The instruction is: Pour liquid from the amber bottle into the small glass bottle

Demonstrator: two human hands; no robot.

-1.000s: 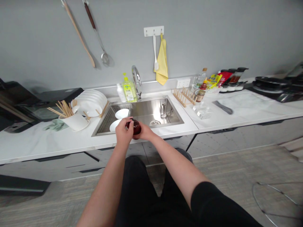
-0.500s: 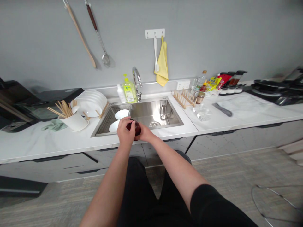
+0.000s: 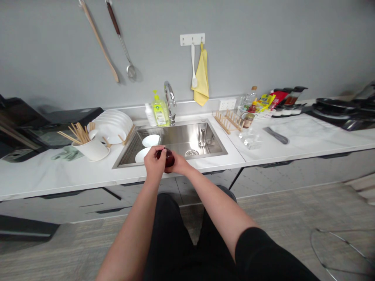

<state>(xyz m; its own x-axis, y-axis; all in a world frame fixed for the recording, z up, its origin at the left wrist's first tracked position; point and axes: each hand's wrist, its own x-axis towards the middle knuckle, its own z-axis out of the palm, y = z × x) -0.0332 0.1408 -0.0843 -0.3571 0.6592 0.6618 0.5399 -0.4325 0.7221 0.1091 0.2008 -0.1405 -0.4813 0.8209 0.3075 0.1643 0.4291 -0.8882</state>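
Note:
Over the front edge of the sink [image 3: 215, 150], a glossy dark reddish-brown round vessel [image 3: 169, 160] is held between both hands. My left hand [image 3: 154, 162] grips its left side, thumb and fingers closed on the rim. My right hand [image 3: 179, 164] is wrapped round its right side and underside, with most of those fingers hidden. Its exact kind is unclear, since the hands cover much of it. Just beyond my left hand, white bowls [image 3: 150, 140] sit in the rack at the sink's left side.
Behind the sink stand a chrome faucet [image 3: 170, 99], a green soap bottle [image 3: 160, 112] and a white bottle [image 3: 150, 115]. White plates [image 3: 114, 127] and a chopstick holder [image 3: 93, 150] are at left. At right are a wooden rack [image 3: 229, 121], a jar [image 3: 247, 120] and grey tongs-like utensil [image 3: 275, 135].
My left fingers have shifted slightly on the rim, so more of the vessel's dark top shows. Both hands stay at nearly the same spot.

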